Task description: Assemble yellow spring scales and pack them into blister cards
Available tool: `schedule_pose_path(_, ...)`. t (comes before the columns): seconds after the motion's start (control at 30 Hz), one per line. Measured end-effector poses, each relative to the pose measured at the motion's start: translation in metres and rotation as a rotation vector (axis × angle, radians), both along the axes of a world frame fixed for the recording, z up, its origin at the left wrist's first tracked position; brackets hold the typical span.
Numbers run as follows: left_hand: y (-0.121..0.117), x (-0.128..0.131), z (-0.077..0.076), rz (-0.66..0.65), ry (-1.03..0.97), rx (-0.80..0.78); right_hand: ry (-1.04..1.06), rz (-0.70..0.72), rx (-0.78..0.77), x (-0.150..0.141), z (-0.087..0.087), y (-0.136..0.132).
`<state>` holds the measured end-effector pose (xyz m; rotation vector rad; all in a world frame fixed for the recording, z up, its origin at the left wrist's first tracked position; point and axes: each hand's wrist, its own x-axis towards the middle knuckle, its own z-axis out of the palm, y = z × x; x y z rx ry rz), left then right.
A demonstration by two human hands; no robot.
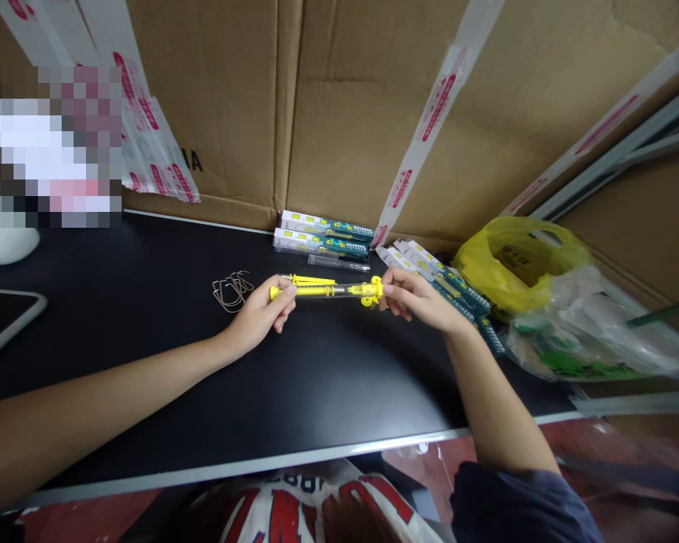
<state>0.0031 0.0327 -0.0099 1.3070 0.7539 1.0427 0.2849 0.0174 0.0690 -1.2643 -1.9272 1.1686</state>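
Note:
Both hands hold one long yellow and clear plastic tool (328, 289) level above the black tabletop (147, 339). My left hand (260, 317) pinches its left yellow tip. My right hand (416, 298) grips the right end, where a yellow knob with small wheels sticks out. Both hands have their fingers closed on it.
Several bent wire hooks (231, 290) lie just left of the tool. Packaged tools (322, 234) are stacked against the cardboard wall (345, 105) behind. More packages (430, 271), a yellow bag (514, 264) and clear bags (588, 332) crowd the right. A tablet corner (5, 320) is at left.

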Motion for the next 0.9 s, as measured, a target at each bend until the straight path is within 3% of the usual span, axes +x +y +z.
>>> schedule_pose_path(0.7,-0.001,0.001,0.0026,0.003,-0.017,-0.004,-0.043,0.01,-0.024,-0.0024,-0.0031,-0.0003)
schedule_pose_path(0.9,-0.0015,0.0012,0.0022,0.005,-0.022,-0.003,-0.087,-0.049,0.006,-0.0016,-0.0052,0.0016)
